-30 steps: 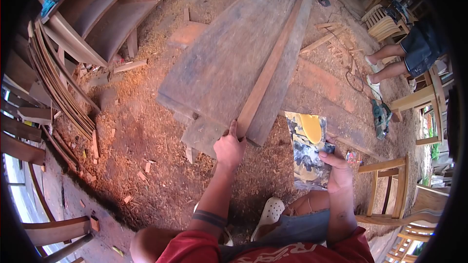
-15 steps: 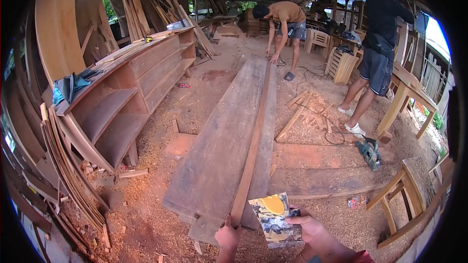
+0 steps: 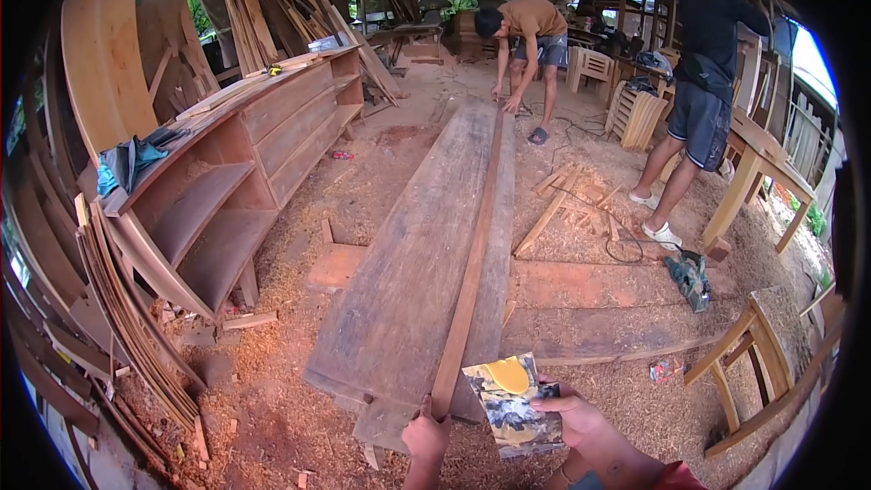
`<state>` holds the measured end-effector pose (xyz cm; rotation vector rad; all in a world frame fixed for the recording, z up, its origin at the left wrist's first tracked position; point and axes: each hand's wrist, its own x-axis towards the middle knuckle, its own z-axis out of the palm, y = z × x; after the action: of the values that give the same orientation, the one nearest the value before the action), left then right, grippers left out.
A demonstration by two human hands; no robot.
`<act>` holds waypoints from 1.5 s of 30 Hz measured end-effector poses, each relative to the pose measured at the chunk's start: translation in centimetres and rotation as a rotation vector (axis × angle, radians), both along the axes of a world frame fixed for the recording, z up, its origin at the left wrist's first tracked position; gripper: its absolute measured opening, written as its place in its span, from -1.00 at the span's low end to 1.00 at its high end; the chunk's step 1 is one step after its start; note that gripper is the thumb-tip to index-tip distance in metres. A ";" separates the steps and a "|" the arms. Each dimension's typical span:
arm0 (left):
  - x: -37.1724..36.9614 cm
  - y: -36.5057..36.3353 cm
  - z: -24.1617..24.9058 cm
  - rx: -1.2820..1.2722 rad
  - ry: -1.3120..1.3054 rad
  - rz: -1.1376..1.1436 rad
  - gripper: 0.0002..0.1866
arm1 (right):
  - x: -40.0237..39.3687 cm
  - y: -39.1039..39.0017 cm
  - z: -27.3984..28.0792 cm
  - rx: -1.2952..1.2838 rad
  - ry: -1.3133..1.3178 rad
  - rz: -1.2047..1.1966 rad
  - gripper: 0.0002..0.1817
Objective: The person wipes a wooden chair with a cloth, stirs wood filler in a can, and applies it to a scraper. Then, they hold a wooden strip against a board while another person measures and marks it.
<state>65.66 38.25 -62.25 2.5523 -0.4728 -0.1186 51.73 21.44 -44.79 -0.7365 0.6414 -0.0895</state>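
A long narrow wooden strip (image 3: 472,286) lies lengthwise along a wide dark plank (image 3: 399,290). At the strip's near end, my left hand (image 3: 426,436) grips it with thumb and fingers. My right hand (image 3: 572,413) holds a flat card (image 3: 522,417) with smeared paint-like patches and a yellow blob on it, just right of the strip's end. At the far end of the plank, a bending person in a brown shirt (image 3: 535,18) has both hands on the strip.
Left stands a wooden shelf unit (image 3: 245,145) with a blue cloth (image 3: 132,163) on top. A power tool (image 3: 689,281) and cord lie on the shavings at right, near a standing person (image 3: 708,63). A wooden frame (image 3: 753,363) is at lower right.
The view has shifted slightly. Both my hands keep their holds, and the bending person stays at the far end. The standing person at right has shifted posture a little.
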 end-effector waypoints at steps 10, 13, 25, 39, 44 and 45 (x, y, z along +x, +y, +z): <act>0.0 0.2 -0.2 -0.019 -0.044 -0.015 -0.37 | -0.1 -0.2 -0.5 0.032 -0.043 0.016 -0.33; 0.0 0.1 -0.3 -0.017 -0.055 -0.018 -0.38 | -0.2 -0.4 -1.0 0.038 -0.061 0.025 -0.33; 0.0 0.2 -0.1 -0.028 -0.060 -0.019 -0.37 | -0.1 -0.3 -0.5 0.022 -0.062 0.033 -0.35; 0.1 0.1 0.2 0.005 -0.016 -0.019 -0.37 | -0.1 0.2 0.6 -0.004 -0.040 -0.007 -0.33; 0.0 0.1 -0.1 -0.012 -0.017 -0.023 -0.36 | -0.1 0.0 0.2 0.004 -0.060 0.009 -0.33; 0.0 0.1 -0.2 -0.014 -0.014 -0.023 -0.35 | -0.1 0.0 0.0 0.008 -0.075 0.014 -0.33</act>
<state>65.70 38.38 -62.43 2.5356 -0.5067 -0.1057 51.63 21.39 -44.79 -0.7268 0.5644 -0.1009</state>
